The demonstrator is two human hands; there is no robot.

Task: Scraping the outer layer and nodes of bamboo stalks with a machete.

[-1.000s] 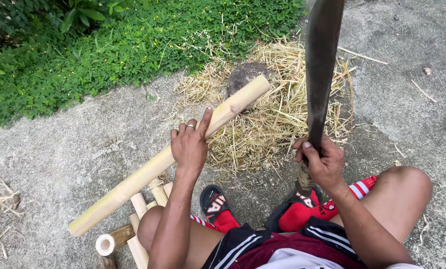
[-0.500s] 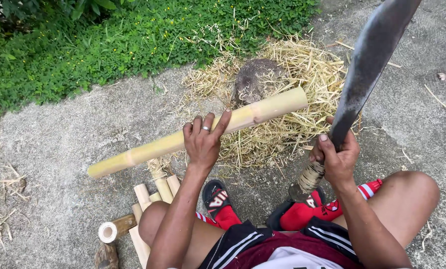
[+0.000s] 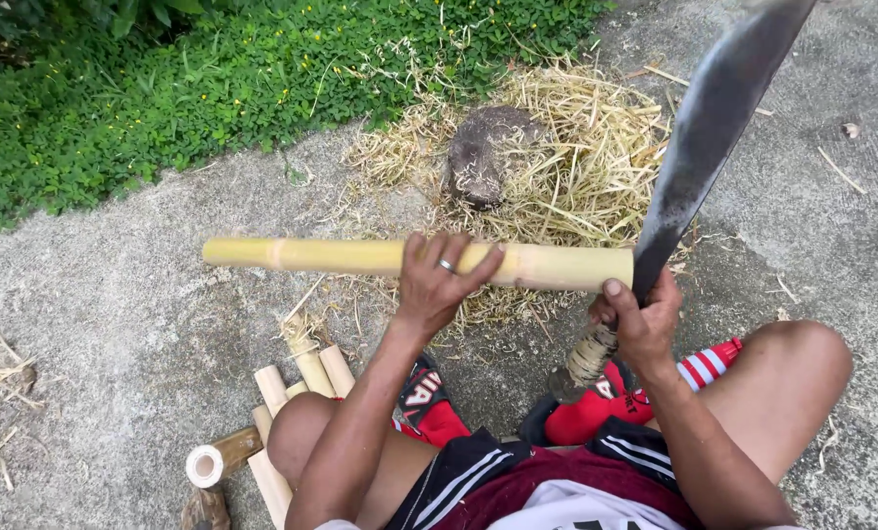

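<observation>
A person is squatting on a rough concrete ground [image 3: 115, 393], and the view is looking down over their knees and red sandals [image 3: 596, 412]. The left hand [image 3: 439, 285] is gripping a long pale-yellow bamboo pole [image 3: 341, 257] from above, fingers wrapping over its top and closing on it, a ring showing on one finger. The pole is lying level across the view, held up off the ground, with one end reaching out to the person's left and the other end meeting the blade on the right. The right hand [image 3: 640, 319] is clamping tight around the cord-wrapped handle of a large dark machete [image 3: 714, 128] — its blade is rising steeply up and to the right, running out past the top edge, and its lower part is sitting against the right end of the pole; whether the edge is biting into the wood cannot be told. Beyond the pole, a heap of dry straw-like shavings [image 3: 596, 147] is spreading over the concrete, and a dark rounded stump or stone [image 3: 488, 152] is sitting in the middle of it. Near the person's left knee, several short cut bamboo pieces [image 3: 292, 393] are lying bunched together on the ground — one showing a hollow round end. A band of green low plants [image 3: 213, 88] is bordering the concrete along the top left.
</observation>
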